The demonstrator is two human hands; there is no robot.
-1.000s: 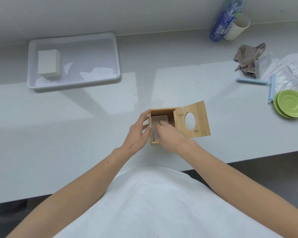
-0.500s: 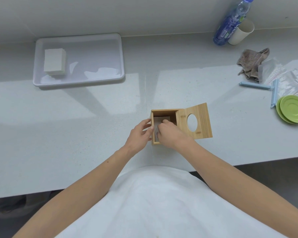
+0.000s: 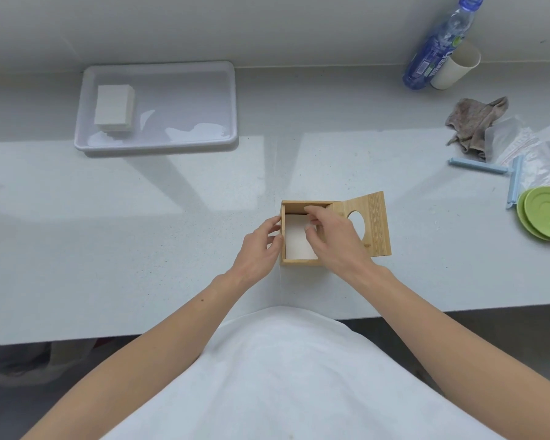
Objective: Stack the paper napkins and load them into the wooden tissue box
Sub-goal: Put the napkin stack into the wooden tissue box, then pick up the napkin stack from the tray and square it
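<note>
box (image 3: 300, 261): wooden, i see it on the surface (image 3: 140, 233) near the front edge, open at the top, napkins inside.
lid (image 3: 373, 223): swung out to the right of the box, round hole in it, partly behind my right hand.
napkins in box (image 3: 296, 239): white, lying flat on the bottom, filling most of the opening i can see.
left hand (image 3: 259, 249): at the box's left wall, fingertips on or just at the wall's outer face. grip: narrow, fingers curled, holding nothing that i can see.
right hand (image 3: 334, 239): over the box's right side and the lid's near edge, fingers reaching into the opening above the napkins. grip: thumb and fingers close together; i cannot tell whether they pinch a napkin or just touch the top one.
tray (image 3: 185, 144): white, far left on the surface, well apart from the box.
stack (image 3: 113, 106): more napkins, piled at the tray's left end, a little uneven at the bottom.
bottle (image 3: 435, 49): blue, far right at the back wall, looks tilted in this wide view.
cup (image 3: 456, 66): white, just beside the bottle, touching it.
rag (image 3: 477, 122): grey, crumpled, right side.
bags (image 3: 534, 150): clear plastic, next to the rag.
clips (image 3: 477, 166): two pale blue bars near the bags.
saucers (image 3: 545, 214): green, two stacked, at the right edge.
me: white top at the bottom of the view, both forearms bare.
</note>
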